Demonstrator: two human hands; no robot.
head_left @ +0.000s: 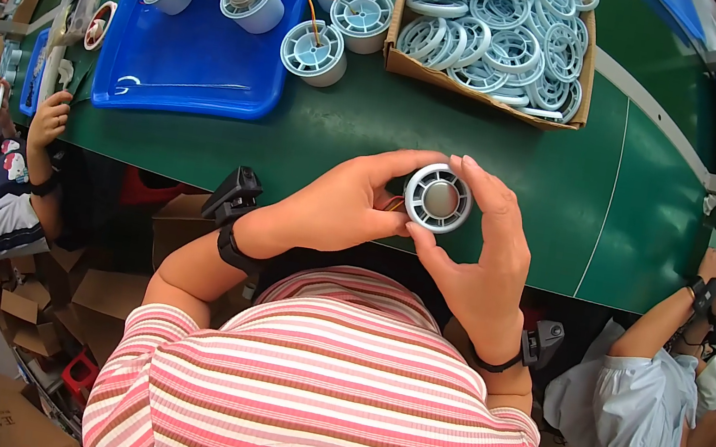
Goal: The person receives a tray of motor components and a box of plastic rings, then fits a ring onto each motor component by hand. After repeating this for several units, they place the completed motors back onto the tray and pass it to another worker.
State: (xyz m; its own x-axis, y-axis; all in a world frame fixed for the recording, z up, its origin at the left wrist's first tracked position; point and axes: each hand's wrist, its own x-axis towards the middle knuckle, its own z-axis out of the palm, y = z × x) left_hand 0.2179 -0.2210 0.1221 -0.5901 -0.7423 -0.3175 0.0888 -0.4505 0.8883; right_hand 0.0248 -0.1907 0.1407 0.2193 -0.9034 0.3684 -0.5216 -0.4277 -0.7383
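Observation:
Between my two hands is a round light-blue fan housing (439, 199) with a spoked ring face and a silver hub, turned up toward me above the table's near edge. My left hand (352, 199) grips its left side with thumb and fingers; red and yellow wires show beside that thumb. My right hand (492, 235) is curved round the other side, fingertips on the upper rim and thumb at the lower rim. The underside of the housing is hidden.
A blue tray (181, 97) on the green table (535, 172) holds several similar housings. More housings with wires, such as one white-blue cup (315, 53), stand beside it. A cardboard box (490, 98) is heaped with spoked rings (512, 49). Co-workers sit left and right.

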